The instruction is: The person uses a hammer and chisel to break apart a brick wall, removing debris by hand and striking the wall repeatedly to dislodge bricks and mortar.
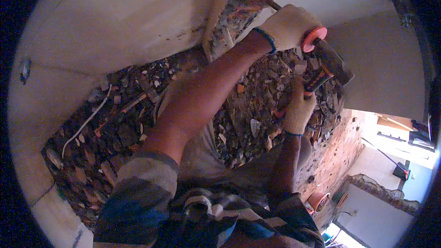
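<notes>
My left hand [291,27], in a pale knit work glove, grips a cold chisel [274,5] with a round red hand guard [314,39]. The chisel's shaft points at the broken edge of a wall [248,7], where rough masonry is exposed; whether its tip touches is unclear. Lower down, my right hand [299,113], gloved too, is closed around the black and orange handle of a club hammer [332,60]. The hammer's steel head is at the struck end of the chisel, just beyond the guard.
Broken tile and masonry rubble [255,127] covers the floor around my legs. A white cable [86,124] and a slender orange-marked tool [134,103] lie on it at left. Pale wall panels [379,65] stand close by. A bucket [318,201] and a long-handled dustpan [401,170] are at right.
</notes>
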{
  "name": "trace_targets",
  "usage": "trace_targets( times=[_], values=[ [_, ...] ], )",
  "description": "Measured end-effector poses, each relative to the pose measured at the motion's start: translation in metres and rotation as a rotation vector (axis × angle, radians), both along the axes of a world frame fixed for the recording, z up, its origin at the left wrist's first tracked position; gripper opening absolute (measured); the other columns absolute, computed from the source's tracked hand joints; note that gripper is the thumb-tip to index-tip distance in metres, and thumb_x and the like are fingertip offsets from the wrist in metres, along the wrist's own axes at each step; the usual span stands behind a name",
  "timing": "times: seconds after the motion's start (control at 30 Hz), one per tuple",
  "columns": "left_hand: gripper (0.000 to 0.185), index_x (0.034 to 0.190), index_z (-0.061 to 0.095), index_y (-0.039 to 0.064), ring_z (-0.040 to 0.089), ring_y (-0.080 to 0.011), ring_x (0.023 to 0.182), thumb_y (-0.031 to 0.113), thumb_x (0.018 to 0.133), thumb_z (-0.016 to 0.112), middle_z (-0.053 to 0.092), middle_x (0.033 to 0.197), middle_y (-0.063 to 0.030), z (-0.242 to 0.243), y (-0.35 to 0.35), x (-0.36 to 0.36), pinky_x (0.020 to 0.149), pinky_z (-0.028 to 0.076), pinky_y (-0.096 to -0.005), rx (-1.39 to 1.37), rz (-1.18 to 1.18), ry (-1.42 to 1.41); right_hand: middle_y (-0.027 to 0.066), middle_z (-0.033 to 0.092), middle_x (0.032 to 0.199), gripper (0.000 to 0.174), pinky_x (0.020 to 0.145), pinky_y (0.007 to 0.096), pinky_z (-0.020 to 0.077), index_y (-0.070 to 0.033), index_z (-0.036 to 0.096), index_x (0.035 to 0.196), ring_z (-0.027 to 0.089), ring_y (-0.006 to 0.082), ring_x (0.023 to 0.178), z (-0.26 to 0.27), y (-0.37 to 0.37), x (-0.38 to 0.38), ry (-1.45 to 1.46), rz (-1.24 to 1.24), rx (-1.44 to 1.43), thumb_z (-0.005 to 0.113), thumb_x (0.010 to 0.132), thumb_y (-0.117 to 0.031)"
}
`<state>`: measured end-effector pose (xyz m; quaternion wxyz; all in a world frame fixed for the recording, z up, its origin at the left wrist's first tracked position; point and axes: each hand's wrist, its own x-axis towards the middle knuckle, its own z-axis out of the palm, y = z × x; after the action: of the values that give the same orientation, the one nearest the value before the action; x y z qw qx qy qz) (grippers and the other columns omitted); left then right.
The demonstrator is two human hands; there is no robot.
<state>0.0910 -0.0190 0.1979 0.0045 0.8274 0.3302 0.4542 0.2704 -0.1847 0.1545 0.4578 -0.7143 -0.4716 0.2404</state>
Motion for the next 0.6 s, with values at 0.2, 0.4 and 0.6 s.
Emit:
trace_targets(
  times=[0.2,0.4,0.6],
  values=[
    [0.017,0.095,0.077,0.018,0.080,-0.0356,0.087,0.033,0.088,0.077,0.080,0.088,-0.0112,-0.005,0.003,0.009,0.077,0.061,-0.0513,0.090,0.096,-0.006,0.0016,0.057,0.069,0.044,0.055,0.0311,0.0426,-0.009,0.056,0.085,0.054,0.0132,0.060,0.056,-0.031,0.013,0.343,-0.110,0.187,0.066,0.107,-0.047],
    [0.025,0.102,0.076,0.016,0.078,-0.0395,0.093,0.036,0.088,0.078,0.079,0.095,-0.0140,-0.001,0.003,0.005,0.082,0.060,-0.0536,0.000,0.068,-0.007,-0.0008,0.051,0.071,0.037,0.052,0.0331,0.0415,-0.010,0.057,0.086,0.046,0.0136,0.057,0.039,0.003,-0.016,0.313,-0.157,0.591,0.066,0.108,-0.039],
    [0.022,0.097,0.077,0.016,0.078,-0.0402,0.090,0.035,0.087,0.077,0.080,0.093,-0.0142,0.004,0.001,0.003,0.079,0.061,-0.0527,0.027,0.060,0.003,0.0048,0.070,0.091,0.021,0.074,0.0357,0.0494,-0.004,0.066,0.091,0.055,0.0164,0.077,0.002,-0.004,0.031,-0.055,0.054,0.119,0.078,0.102,-0.017]
  ],
)
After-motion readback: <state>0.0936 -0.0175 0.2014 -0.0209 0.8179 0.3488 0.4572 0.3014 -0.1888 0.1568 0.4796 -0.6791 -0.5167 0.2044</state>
